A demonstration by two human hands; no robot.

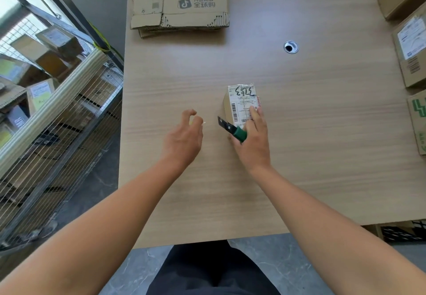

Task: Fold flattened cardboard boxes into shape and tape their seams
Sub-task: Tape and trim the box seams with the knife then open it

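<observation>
A small folded cardboard box (pixel 242 101) with a white shipping label and black handwriting stands on the wooden table (pixel 311 156). My right hand (pixel 253 138) rests on its near end and grips a green-handled tape dispenser (pixel 232 129), whose dark toothed blade points left. To the left of the box my left hand (pixel 184 138) hovers just over the table, fingers curled and apart, holding nothing that I can make out. A stack of flattened cardboard boxes (pixel 182 6) lies at the far side of the table.
Finished boxes (pixel 412 50) with labels line the right edge of the table. A round cable grommet (pixel 291 47) sits in the tabletop beyond the small box. A wire cage cart (pixel 53 101) full of parcels stands to the left of the table.
</observation>
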